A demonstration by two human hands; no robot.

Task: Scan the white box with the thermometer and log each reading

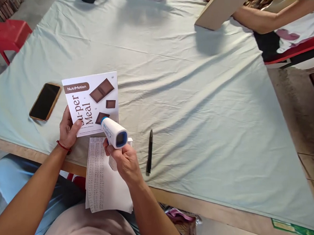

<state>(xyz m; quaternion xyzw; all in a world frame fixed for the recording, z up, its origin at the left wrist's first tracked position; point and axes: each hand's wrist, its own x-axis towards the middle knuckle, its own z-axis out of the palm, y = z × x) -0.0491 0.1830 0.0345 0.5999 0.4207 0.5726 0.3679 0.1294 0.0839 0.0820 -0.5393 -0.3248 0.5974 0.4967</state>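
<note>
The left hand (67, 128) pinched the lower left corner of a flat, square white packet (91, 103), its glossy face printed with brown chocolate squares and lettering; the grip was clamped on the packet, thumb on top. The packet lay tilted on the near part of the tabletop (174, 90), which was covered by a pale green cloth, soft and creased into long folds. The right hand (125, 161) was wrapped around the handle of a pistol-shaped scanner (114, 132) of smooth white plastic with a blue-rimmed rear display; its nose pointed at the packet's lower edge, overlapping it in this view. A sheet of white paper (103, 178), filled with a column of small handwriting, hung over the tabletop's bare wooden edge below the scanner. A slim black pen (150, 150) lay just right of the right hand. A dark, glassy phone (45, 101) in a tan case lay left of the packet. At the far right, another person's arm (267, 18) met a flat brown cardboard panel (220, 10).
</note>
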